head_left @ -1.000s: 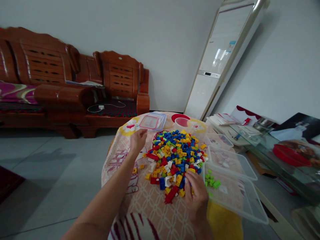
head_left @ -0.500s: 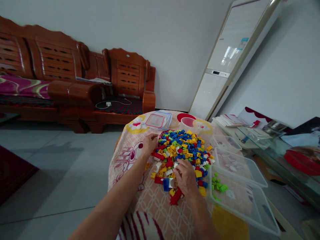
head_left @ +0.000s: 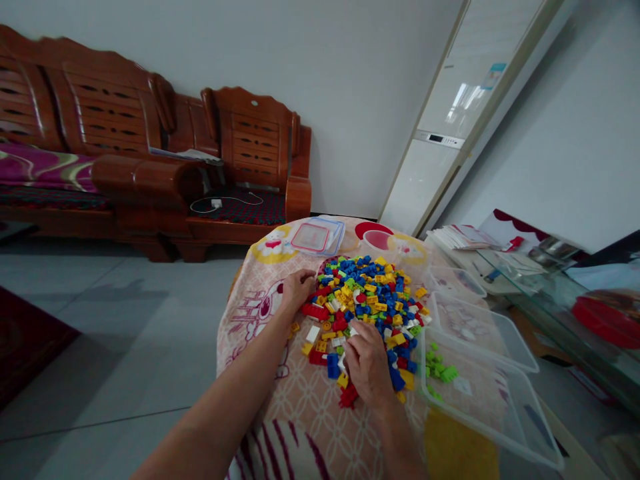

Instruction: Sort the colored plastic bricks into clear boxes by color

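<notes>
A wide heap of toy building bricks (head_left: 373, 287) in red, yellow, blue, green and white lies on the cloth-covered table (head_left: 310, 407). At the heap's left edge is my left hand (head_left: 299, 291), its fingers loosely bent and apart, with red bricks (head_left: 315, 311) close by. My right hand (head_left: 367, 360) is low over the heap's front, fingers curved down among bricks, and I see nothing firmly held. A white brick (head_left: 353, 331) is by its fingertips, partly hidden. Left of it are a blue brick (head_left: 333, 366) and another white brick (head_left: 313, 333).
Clear plastic boxes (head_left: 500, 333) stand on the right; green bricks (head_left: 440, 367) are in the nearest. Box lids (head_left: 311, 238) and a red-rimmed tub (head_left: 377, 239) are at the back. A glass-topped table (head_left: 550, 293) is on the right, a wooden sofa (head_left: 200, 173) beyond.
The right hand has shifted slightly left, and a blue brick shows at its right side. The white brick at the left front lies differently. The left hand stays at the heap's edge.
</notes>
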{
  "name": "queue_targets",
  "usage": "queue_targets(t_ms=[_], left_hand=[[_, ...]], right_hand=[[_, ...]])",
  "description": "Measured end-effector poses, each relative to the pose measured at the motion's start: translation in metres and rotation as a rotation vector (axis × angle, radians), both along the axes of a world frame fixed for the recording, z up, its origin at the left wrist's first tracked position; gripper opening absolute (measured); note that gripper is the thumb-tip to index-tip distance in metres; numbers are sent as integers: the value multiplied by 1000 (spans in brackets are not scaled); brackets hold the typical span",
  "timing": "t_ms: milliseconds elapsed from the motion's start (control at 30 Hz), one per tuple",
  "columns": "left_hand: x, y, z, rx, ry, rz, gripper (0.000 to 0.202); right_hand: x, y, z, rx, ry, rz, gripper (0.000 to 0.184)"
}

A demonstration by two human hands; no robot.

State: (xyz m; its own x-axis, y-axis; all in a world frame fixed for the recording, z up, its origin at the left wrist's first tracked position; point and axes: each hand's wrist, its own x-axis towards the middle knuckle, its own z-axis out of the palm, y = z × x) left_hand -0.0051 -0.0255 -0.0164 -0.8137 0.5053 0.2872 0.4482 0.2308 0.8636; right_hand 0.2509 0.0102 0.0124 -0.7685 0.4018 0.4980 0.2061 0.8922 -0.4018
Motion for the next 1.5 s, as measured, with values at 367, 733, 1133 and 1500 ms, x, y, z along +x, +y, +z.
queue_targets(t_ms=[367, 733, 1133, 1500], left_hand=[[-1, 1, -5, -16, 7, 9, 29], [-3, 0, -8, -2, -11, 1, 30], [6, -3, 9, -39, 17, -2, 29], [3, -3, 3, -34, 24, 0, 30]], right_hand=[[-10, -12, -4, 44, -198, -156, 19], [-6, -14, 5, 23, 0, -209, 14], [111, 80, 12, 207, 136, -675, 39], [21, -3, -5, -85, 80, -241, 32]])
